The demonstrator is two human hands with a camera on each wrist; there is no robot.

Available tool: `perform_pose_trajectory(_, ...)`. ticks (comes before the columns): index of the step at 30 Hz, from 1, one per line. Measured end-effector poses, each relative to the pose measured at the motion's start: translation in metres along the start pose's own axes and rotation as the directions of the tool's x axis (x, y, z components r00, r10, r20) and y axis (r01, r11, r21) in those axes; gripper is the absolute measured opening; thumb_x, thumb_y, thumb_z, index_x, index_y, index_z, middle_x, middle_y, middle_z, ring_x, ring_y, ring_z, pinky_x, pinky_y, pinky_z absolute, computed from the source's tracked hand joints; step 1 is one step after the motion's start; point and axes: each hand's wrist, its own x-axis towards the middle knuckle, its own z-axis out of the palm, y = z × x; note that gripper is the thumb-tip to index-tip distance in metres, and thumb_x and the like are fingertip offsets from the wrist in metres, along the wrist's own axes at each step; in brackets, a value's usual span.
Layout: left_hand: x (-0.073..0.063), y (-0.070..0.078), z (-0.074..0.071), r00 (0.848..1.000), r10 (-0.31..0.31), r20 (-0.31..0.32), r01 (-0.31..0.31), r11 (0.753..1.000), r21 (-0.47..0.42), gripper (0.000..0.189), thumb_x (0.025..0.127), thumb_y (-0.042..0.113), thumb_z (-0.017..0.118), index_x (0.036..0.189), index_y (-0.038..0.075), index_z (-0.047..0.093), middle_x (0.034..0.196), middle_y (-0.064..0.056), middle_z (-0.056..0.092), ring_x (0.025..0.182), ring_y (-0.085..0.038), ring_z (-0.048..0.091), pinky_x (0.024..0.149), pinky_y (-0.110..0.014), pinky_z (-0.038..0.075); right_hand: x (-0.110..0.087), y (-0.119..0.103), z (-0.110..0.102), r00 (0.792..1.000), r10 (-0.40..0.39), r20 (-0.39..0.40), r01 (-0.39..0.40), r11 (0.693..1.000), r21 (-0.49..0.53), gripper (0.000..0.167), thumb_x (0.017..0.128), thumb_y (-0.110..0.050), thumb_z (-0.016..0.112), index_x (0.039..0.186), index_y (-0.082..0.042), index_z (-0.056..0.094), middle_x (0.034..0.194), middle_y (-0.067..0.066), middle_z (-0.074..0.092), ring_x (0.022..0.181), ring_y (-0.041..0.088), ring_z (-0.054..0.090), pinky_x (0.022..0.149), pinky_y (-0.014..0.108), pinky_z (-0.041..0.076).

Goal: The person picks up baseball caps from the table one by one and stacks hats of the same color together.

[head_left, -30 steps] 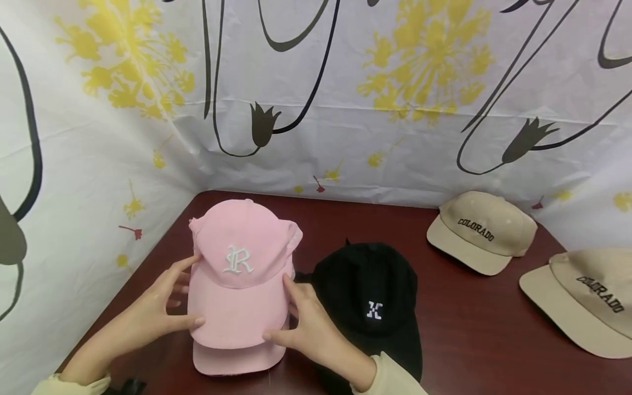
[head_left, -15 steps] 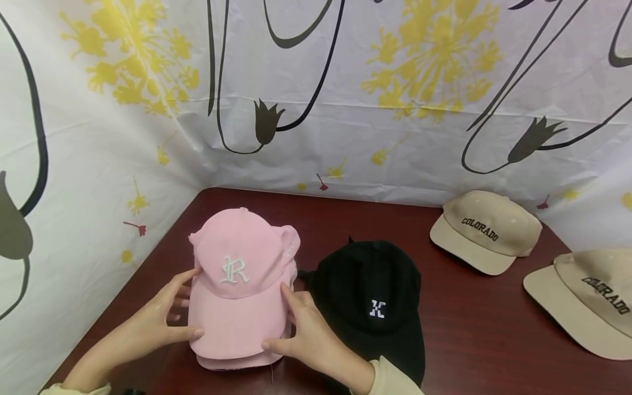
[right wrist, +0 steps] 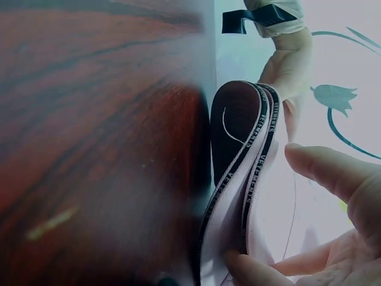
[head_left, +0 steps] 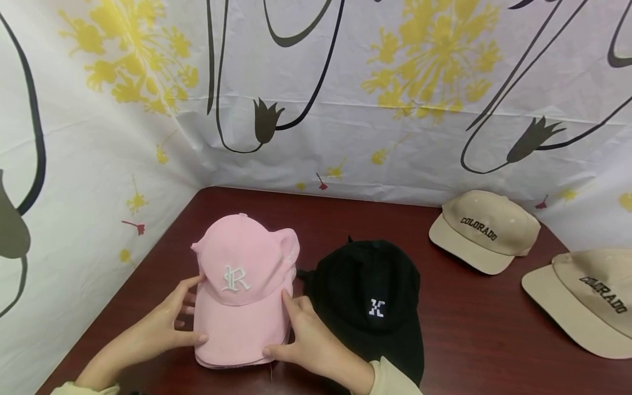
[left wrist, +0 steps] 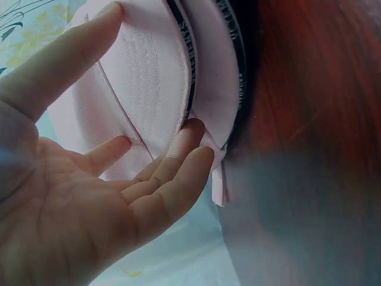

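Note:
Two pink caps lie stacked on the table in front of me, brims toward me. The upper pink cap (head_left: 242,326) bears a white R and covers nearly all of the lower pink cap (left wrist: 217,71), whose brim shows beneath it in both wrist views. My left hand (head_left: 158,329) holds the upper cap's left side, thumb on the brim and fingers along its edge. On the opposite side my right hand (head_left: 313,340) grips it, thumb on the brim and index finger against the crown's base. Dark lettered tape edges both brims (right wrist: 256,149).
A black cap (head_left: 370,280) with a white emblem lies just right of the pink stack, close to my right hand. Two beige Colorado caps, one farther back (head_left: 486,230) and one nearer (head_left: 587,296), sit at the right. Patterned white cloth (head_left: 345,148) encloses the dark red table (head_left: 464,334).
Both hands have brought the upper pink cap down and toward me over the lower one, whose brim stuck out in front earlier and is now almost covered. The other caps stay put.

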Motion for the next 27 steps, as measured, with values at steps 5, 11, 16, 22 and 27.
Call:
perform_pose_trajectory(5,0.0019,-0.0026,0.0013,1.0,-0.003,0.02,0.003,1.0,-0.012,0.087,0.072,0.019,0.077,0.136,0.001,0.021,0.114,-0.02,0.043,0.097,-0.03,0.05,0.07,-0.03,0.047,-0.0007,-0.0008,-0.0002,0.999,0.021,0.025,-0.02,0.998,-0.067,0.093,0.072,-0.035,0.077,0.139,0.007,0.029,0.114,0.012,0.043,0.093,0.015,0.051,0.08,0.025,0.045)
perform_pose_trajectory(11,0.0028,-0.0043,0.0011,0.998,0.008,0.061,-0.007,1.0,-0.013,0.084,0.074,0.02,0.076,0.135,-0.001,0.021,0.118,-0.023,0.042,0.098,-0.031,0.05,0.07,-0.03,0.047,-0.0015,-0.0026,0.0007,0.997,0.051,0.061,-0.038,0.98,-0.193,0.093,0.074,-0.04,0.075,0.139,0.007,0.029,0.112,0.013,0.044,0.075,0.009,0.049,0.065,0.018,0.044)
perform_pose_trajectory(16,0.0038,-0.0054,0.0012,0.996,0.022,0.09,-0.019,0.999,-0.025,0.084,0.075,0.02,0.076,0.135,-0.001,0.02,0.119,-0.024,0.041,0.099,-0.033,0.049,0.07,-0.03,0.047,-0.0029,-0.0039,0.0018,0.996,0.066,0.066,-0.045,0.959,-0.28,0.093,0.073,-0.045,0.074,0.138,0.007,0.031,0.112,0.015,0.046,0.076,0.01,0.049,0.063,0.018,0.043)
perform_pose_trajectory(22,0.0051,-0.0064,0.0017,0.992,0.058,0.112,-0.058,0.998,0.0,0.085,0.076,0.02,0.075,0.136,-0.003,0.019,0.125,-0.027,0.034,0.098,-0.034,0.049,0.07,-0.029,0.047,-0.0019,-0.006,0.0024,0.995,0.072,0.075,-0.041,0.934,-0.355,0.093,0.072,-0.049,0.073,0.137,0.005,0.035,0.107,0.015,0.049,0.073,0.011,0.048,0.06,0.019,0.042)
perform_pose_trajectory(27,0.0061,-0.0086,0.0024,0.99,0.087,0.112,-0.098,0.99,0.104,0.086,0.076,0.026,0.075,0.136,-0.005,0.021,0.127,-0.026,0.033,0.101,-0.033,0.048,0.078,-0.03,0.045,-0.0014,-0.0057,0.0035,0.994,0.069,0.089,-0.026,0.909,-0.416,0.092,0.072,-0.051,0.071,0.136,0.006,0.038,0.106,0.015,0.05,0.073,0.013,0.049,0.061,0.022,0.044)
